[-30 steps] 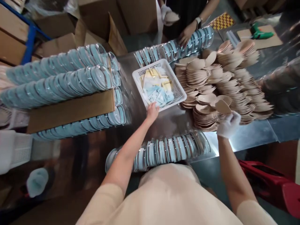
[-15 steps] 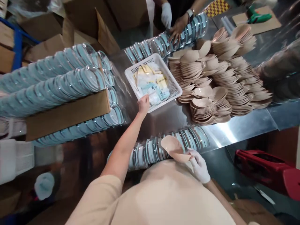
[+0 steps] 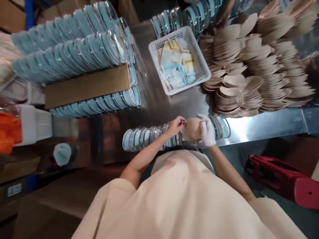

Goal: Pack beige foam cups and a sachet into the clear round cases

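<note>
My right hand (image 3: pixel 207 130), in a white glove, grips a beige moulded bra cup (image 3: pixel 194 128) by its right side, above the near row of packs. At the cup's left edge, my bare left hand (image 3: pixel 176 126) is closed in a pinch; what its fingertips hold is too small and blurred to make out. Below both hands runs a row of clear domed plastic packs (image 3: pixel 142 138) with pale blue inserts. Beyond them stands a white perforated basket (image 3: pixel 168 88) of blue and yellow printed packets (image 3: pixel 178 71).
Stacks of beige bra cups (image 3: pixel 239 96) fill the right of the metal table (image 3: pixel 154 108). Long rows of clear packs (image 3: pixel 74 49) and a cardboard strip (image 3: pixel 87 84) lie left. Across the table, another person's arm (image 3: pixel 225 13) reaches over more packs. A red object (image 3: pixel 281 179) stands right.
My left hand has left the basket and come back to the cup. My right hand has raised the cup above the near row. The view has shifted, so the table appears higher.
</note>
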Tool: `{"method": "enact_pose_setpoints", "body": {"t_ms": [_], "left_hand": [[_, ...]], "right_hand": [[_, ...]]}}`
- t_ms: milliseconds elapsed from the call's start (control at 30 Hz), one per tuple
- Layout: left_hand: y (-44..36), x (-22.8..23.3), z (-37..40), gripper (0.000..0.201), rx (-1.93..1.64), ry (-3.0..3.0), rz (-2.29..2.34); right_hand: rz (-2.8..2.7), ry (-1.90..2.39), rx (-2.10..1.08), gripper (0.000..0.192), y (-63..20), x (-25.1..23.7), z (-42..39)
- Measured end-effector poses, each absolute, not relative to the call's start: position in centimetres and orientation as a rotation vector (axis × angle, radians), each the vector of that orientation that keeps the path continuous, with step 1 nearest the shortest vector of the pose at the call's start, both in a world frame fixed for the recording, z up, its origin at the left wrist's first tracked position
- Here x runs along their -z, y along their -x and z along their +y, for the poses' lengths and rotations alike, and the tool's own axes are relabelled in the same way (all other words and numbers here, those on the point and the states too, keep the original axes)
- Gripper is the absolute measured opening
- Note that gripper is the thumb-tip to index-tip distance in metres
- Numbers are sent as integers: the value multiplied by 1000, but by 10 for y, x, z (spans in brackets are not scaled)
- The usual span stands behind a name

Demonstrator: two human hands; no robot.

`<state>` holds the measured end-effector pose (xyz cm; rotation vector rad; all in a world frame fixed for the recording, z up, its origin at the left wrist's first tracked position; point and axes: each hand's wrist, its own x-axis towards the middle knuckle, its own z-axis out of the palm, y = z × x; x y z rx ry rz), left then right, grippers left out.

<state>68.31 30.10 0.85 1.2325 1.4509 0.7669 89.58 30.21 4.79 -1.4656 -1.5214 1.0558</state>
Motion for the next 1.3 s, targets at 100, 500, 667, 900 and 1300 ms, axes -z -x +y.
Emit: {"method": "enact_pose_setpoints", "body": {"t_ms": [100,500,667,900,1300], "left_hand": [[-678,-9,301,24,-1031,-1155,1405],[-616,14,260,55,-1033,-1184,1404],[-560,23,247,102,-362,-1862,1101],[-560,27,241,135,-282,-1934,1163],[-553,24,238,112,-147,-2042,1121]], "right_hand": [[-1438,1647,-1156,51,-863,-27,336],[-1480,1576,-1408,72,-799,-48,264],[-2062,1995,-1102,58,-762,-65,243],[-2440,1857,-697,54,-720,-16,238],[-2438,1713,-996,68,-755,-12,277]]}}
